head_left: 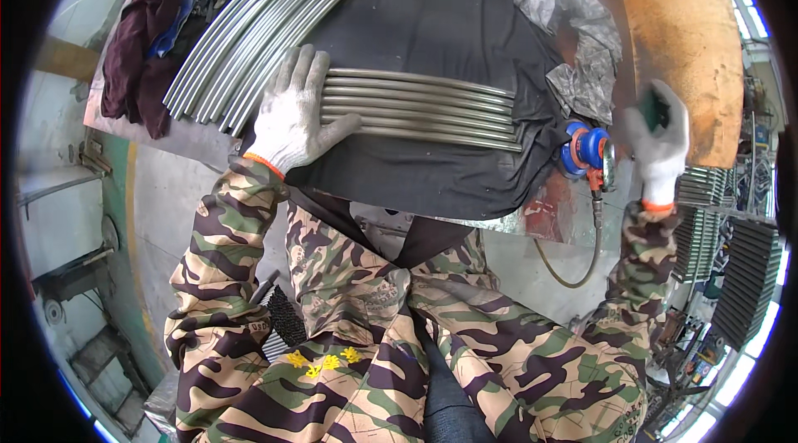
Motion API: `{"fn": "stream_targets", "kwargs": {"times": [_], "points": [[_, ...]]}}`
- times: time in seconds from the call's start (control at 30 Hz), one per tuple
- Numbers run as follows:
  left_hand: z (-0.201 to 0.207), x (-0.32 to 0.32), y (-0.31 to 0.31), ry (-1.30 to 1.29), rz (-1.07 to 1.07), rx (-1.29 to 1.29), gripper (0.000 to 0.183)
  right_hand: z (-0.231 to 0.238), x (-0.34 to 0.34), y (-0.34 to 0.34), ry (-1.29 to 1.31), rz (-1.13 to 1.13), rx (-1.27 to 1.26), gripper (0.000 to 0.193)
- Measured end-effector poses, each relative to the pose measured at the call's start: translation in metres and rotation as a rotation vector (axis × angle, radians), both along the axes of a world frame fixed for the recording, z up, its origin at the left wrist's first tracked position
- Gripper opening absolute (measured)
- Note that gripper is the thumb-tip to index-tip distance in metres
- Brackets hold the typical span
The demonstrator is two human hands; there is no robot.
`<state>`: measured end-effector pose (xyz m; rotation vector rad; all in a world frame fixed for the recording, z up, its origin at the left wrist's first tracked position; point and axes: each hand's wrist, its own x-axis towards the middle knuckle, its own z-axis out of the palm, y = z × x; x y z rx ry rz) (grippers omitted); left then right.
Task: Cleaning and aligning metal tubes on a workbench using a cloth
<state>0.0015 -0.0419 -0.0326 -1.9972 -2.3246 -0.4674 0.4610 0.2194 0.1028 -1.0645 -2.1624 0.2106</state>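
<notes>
My left hand (pixel 299 115), in a white knit glove with an orange cuff, lies flat over the left ends of several shiny metal rods (pixel 420 109). Its fingers point away from me and the thumb stretches to the right along the rods. The rods lie side by side on a dark cloth (pixel 416 15). My right hand (pixel 661 127), gloved the same way and slightly blurred, is raised off to the right, apart from the rods. Its fingers curl round a dark green pad-like thing (pixel 657 113), mostly hidden by the glove.
A second row of metal rods (pixel 262 36) lies slanted at the far left, beside a maroon cloth (pixel 145 52). A blue and red air sander (pixel 585 150) with a hose (pixel 597 231) sits near the table's right front. Crumpled grey plastic (pixel 582 48) and a wooden board (pixel 690 52) lie beyond.
</notes>
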Motion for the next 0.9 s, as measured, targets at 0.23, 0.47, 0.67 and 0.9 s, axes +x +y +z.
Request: {"fn": "stream_targets", "kwargs": {"times": [0.23,0.47,0.67,0.9], "points": [[-0.005,0.005,0.008,-0.037,-0.004,0.090,0.102,-0.020,-0.082,-0.028,-0.402,0.252,0.152,0.060],[-0.008,0.010,0.014,-0.079,0.037,-0.016,0.100,-0.051,-0.111,0.014,-0.451,0.178,0.029,0.059],[-0.007,0.005,0.007,-0.087,0.043,-0.006,0.098,-0.059,-0.128,-0.009,-0.430,0.318,-0.034,0.058],[-0.010,0.006,0.005,-0.076,0.048,-0.016,0.098,-0.046,-0.075,0.013,-0.556,0.143,0.007,0.074]]}}
